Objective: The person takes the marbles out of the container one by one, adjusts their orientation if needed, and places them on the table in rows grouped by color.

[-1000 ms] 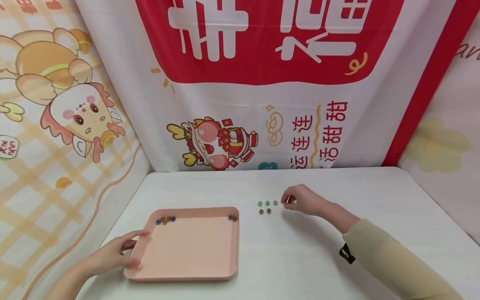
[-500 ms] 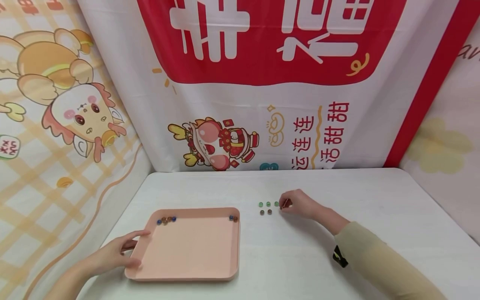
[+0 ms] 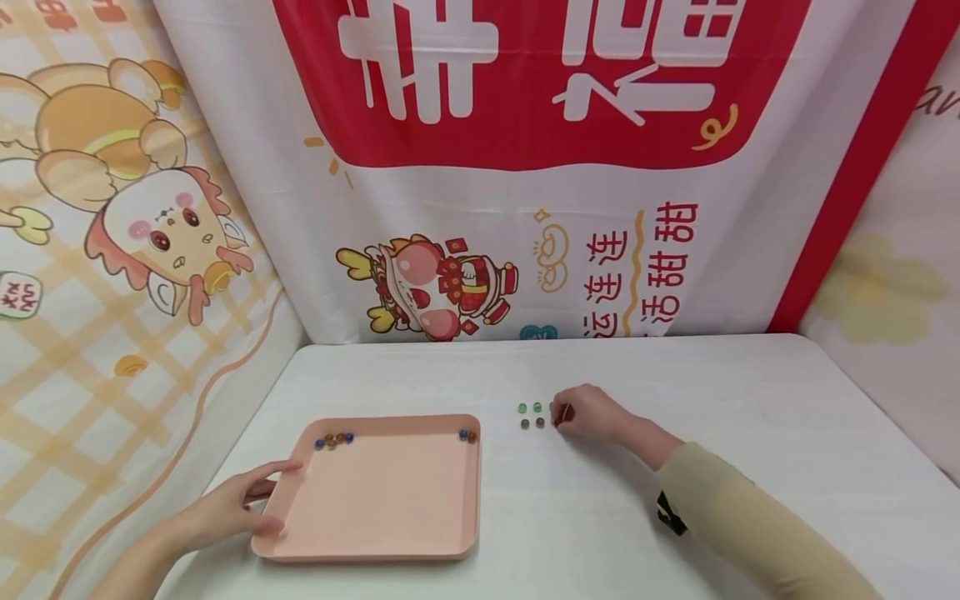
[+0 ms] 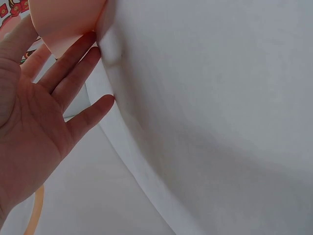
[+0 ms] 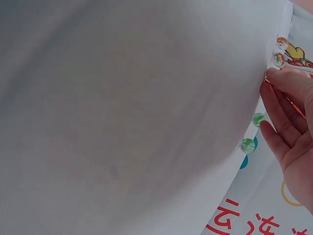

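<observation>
White surface (image 3: 637, 517) is carrying two brown-tinted glass marbles (image 3: 540, 423); right hand (image 3: 592, 414) is pinching a mostly hidden marble (image 5: 266, 77) just beside them. Left hand (image 3: 225, 506) is resting extended fingers on pink rectangular tray (image 3: 382, 500). Risk: careless release nudging nearby green-swirled glass marbles (image 3: 522, 408), sending them rolling.

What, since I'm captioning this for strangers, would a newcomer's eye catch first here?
Probably the red panel with large white characters behind the table. Next, the pink tray on the table's left, with blue and brown marbles in its far corners. Then the green-swirled marbles to the tray's right.
</observation>
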The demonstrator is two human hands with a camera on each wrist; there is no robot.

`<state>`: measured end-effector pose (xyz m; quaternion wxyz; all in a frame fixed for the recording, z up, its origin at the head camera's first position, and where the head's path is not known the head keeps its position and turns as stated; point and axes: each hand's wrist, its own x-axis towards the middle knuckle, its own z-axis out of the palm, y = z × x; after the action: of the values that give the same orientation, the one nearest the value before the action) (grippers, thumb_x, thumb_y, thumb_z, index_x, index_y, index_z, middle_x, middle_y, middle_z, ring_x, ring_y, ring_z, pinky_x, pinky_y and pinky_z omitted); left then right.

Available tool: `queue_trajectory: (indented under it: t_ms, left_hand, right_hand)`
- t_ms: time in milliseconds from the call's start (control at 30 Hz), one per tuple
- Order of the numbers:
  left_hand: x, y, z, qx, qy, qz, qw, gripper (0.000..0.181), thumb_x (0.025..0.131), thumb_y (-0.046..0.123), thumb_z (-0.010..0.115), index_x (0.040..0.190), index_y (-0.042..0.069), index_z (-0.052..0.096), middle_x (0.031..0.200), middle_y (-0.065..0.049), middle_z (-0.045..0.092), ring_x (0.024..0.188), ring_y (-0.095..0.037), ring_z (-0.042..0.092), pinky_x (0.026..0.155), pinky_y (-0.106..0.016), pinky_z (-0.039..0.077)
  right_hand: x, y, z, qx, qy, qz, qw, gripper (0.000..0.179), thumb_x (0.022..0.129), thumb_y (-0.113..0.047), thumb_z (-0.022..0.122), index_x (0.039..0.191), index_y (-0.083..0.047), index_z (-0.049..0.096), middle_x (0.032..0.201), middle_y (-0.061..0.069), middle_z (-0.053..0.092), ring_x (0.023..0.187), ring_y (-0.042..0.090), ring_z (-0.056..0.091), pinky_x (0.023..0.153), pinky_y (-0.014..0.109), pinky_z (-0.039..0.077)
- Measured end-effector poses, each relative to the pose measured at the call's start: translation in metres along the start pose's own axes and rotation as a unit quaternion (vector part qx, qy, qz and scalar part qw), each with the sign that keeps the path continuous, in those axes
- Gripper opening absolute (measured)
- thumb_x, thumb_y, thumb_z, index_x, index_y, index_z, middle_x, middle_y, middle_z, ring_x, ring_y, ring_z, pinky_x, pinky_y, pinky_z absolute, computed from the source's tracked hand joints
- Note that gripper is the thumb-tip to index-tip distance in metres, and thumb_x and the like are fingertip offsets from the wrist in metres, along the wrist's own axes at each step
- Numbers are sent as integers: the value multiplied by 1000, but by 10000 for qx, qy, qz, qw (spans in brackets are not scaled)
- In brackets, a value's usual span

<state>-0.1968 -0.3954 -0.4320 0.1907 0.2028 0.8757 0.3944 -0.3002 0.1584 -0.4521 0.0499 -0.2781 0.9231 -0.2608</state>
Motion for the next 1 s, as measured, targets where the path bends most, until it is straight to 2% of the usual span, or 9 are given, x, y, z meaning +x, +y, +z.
queue_trajectory:
  t_ms: [167,233,433,667,867,1000]
  left_hand:
    - [1,-2,0,-73,23,58,10000,78,84,17,77,145,-6,34,133,-32,50,110,-3,56,87,-23,43]
    - [1,-2,0,-146,9,82,9999,78,84,16,76,145,-6,33,133,-33,50,110,-3,56,85,-19,41]
    - [1,-2,0,-303,-52,110,9995,77,85,14,75,145,-7,32,134,-34,48,111,-3,56,85,-19,42]
    - [0,-1,0,-221,-40,109,9997,77,85,16,76,145,-7,33,135,-35,47,111,-3,56,86,-19,42]
    - [-1,0,-1,-141,-18,51,9999,78,84,19,76,145,-6,34,134,-33,48,111,-5,57,86,-22,43]
    - [-1,0,0,-211,-28,68,9997,78,84,18,76,145,-6,33,134,-33,48,111,-4,56,85,-19,42]
  right_hand:
    - [0,0,1,-54,85,9,9999,13,83,-5,77,86,-15,69,82,-9,63,75,8,54,72,28,48]
    - [0,0,2,-66,99,20,9999,13,83,-5,77,86,-16,69,82,-9,63,75,8,54,71,27,48]
    - [0,-1,1,-27,92,81,9999,14,82,-5,77,87,-15,69,83,-9,63,76,8,56,72,27,49]
    - [1,-5,-8,322,131,489,9982,14,83,-6,76,94,-12,70,88,-7,64,78,11,58,71,30,49]
    - [10,-16,-17,470,93,372,9982,15,85,-8,75,99,-8,70,89,-5,65,78,12,59,69,29,49]
    - [19,-36,-22,572,-91,176,9982,17,86,-10,75,102,-7,70,88,-5,64,77,13,59,65,28,51]
